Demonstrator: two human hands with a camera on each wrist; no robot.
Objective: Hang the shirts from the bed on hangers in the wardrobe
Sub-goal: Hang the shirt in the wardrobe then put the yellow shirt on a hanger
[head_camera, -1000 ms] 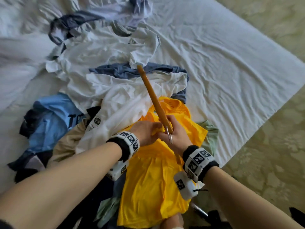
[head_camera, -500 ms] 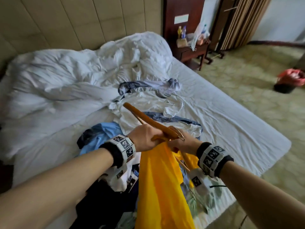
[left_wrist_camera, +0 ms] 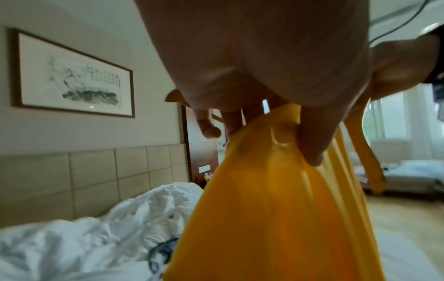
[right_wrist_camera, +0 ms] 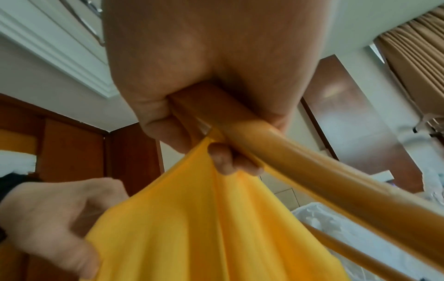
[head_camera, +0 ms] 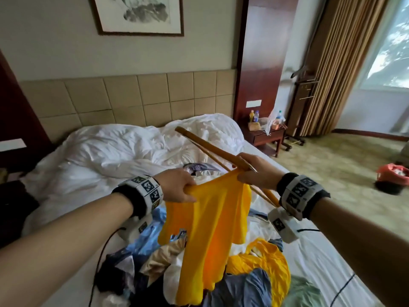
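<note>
The bright yellow fabric shirt (head_camera: pixel 212 220) has risen off the white-sheeted bed (head_camera: pixel 309 258); left hand (head_camera: pixel 177 187) pinches its edge, right hand (head_camera: pixel 254 171) grips shirt and tan wooden hanger (head_camera: pixel 212 149).

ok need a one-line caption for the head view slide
Both hands lift a yellow shirt off the bed, right hand also gripping a wooden hanger.

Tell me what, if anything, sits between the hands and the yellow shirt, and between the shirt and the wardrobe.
Nothing sits between them: the left hand and right hand both grip the yellow shirt directly, the right also holding the hanger. No open wardrobe is visible, so that path cannot be judged.
</note>
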